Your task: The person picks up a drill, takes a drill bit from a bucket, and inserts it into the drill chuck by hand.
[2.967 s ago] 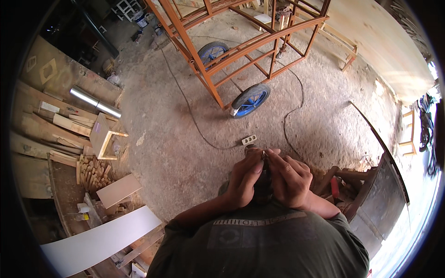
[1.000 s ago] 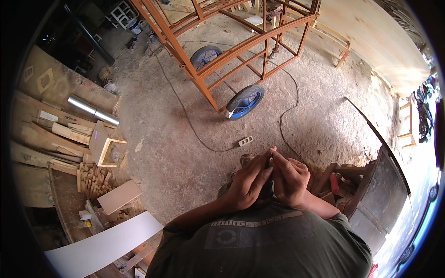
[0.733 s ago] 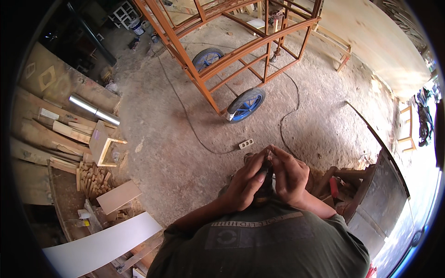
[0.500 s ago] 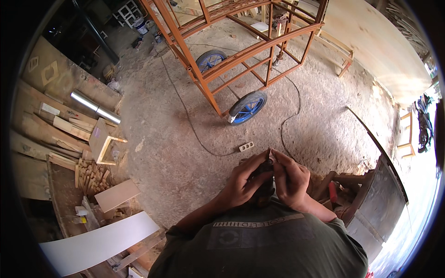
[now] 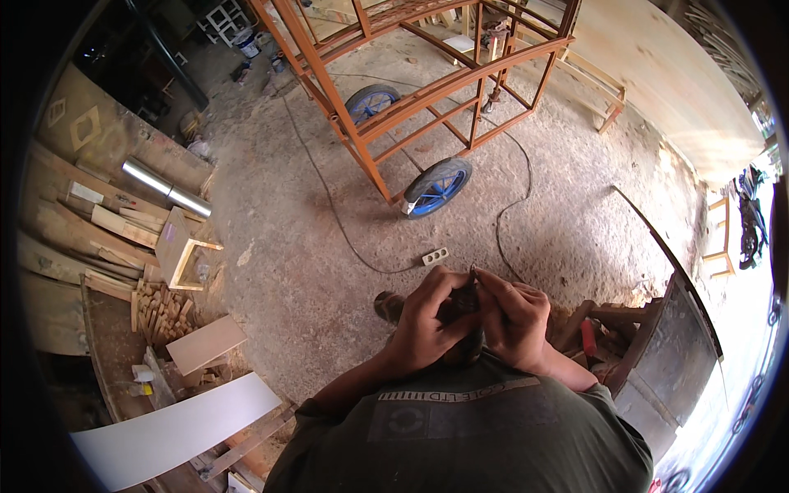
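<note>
Hands (image 5: 472, 320) slightly nearer extension socket (image 5: 436, 256) (dark tool clasped).

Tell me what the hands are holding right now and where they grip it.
Both the left hand and right hand close around a small dark object held between them, fingers wrapped round its middle; what it is cannot be told.

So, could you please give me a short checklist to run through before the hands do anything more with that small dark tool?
1. Both hands on it: ok; left hand and right hand wrap the small dark tool.
2. Tool's kind and tip state: cannot tell; mostly hidden.
3. Cord underfoot: not ok; a black cable and power strip lie just ahead.
4. Orange wheeled frame stands apart: ok.
</note>
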Demonstrator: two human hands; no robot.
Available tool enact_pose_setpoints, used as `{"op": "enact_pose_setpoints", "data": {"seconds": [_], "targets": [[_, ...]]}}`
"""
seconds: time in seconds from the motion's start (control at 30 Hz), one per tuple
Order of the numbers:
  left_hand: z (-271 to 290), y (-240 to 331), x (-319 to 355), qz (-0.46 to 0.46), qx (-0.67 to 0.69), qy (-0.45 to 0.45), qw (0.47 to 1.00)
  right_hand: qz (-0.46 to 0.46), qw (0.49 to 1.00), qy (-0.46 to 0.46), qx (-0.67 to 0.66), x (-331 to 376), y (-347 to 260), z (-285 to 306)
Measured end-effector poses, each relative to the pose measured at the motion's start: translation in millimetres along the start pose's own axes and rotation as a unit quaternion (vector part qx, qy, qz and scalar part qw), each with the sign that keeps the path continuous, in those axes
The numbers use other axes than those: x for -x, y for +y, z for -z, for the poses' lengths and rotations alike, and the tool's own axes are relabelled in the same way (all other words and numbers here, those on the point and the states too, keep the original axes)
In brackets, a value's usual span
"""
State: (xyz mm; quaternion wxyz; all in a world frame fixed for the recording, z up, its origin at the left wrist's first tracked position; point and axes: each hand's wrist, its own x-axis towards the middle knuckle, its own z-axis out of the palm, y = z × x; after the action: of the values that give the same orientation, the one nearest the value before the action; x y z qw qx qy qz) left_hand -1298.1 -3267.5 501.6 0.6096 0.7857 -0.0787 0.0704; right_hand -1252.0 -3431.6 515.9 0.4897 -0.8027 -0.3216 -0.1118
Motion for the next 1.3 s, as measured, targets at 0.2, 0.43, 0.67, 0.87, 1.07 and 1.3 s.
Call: {"op": "enact_pose_setpoints", "data": {"seconds": [0.2, 0.43, 0.67, 0.87, 1.07, 1.3], "targets": [[-3.9, 4.9, -3.2, -0.039, -0.091, 0.016, 0.995, 0.05, 0.996, -0.001, 0.075, -4.2, -0.3, 4.9], [-5.2, 6.9, -6.8, -0.04, -0.131, 0.007, 0.991, 0.072, 0.975, -0.051, 0.205, -12.0, -7.7, 15.9], [-7.0, 10.3, -12.8, 0.003, -0.128, -0.006, 0.992, 0.082, 0.966, -0.062, 0.235, -18.3, -11.1, 15.1], [-11.7, -0.4, -12.9, -0.003, -0.187, -0.003, 0.982, 0.045, 0.975, -0.051, 0.21, -18.9, -6.9, 1.9], [-13.7, -2.1, -12.9, 0.019, -0.2, -0.017, 0.98, 0.035, 0.976, -0.065, 0.207, -14.6, 1.5, 0.3], [-14.8, -4.9, -14.1, 0.021, -0.191, -0.016, 0.981, 0.038, 0.976, -0.056, 0.206, -13.9, 3.7, -2.0]]}}
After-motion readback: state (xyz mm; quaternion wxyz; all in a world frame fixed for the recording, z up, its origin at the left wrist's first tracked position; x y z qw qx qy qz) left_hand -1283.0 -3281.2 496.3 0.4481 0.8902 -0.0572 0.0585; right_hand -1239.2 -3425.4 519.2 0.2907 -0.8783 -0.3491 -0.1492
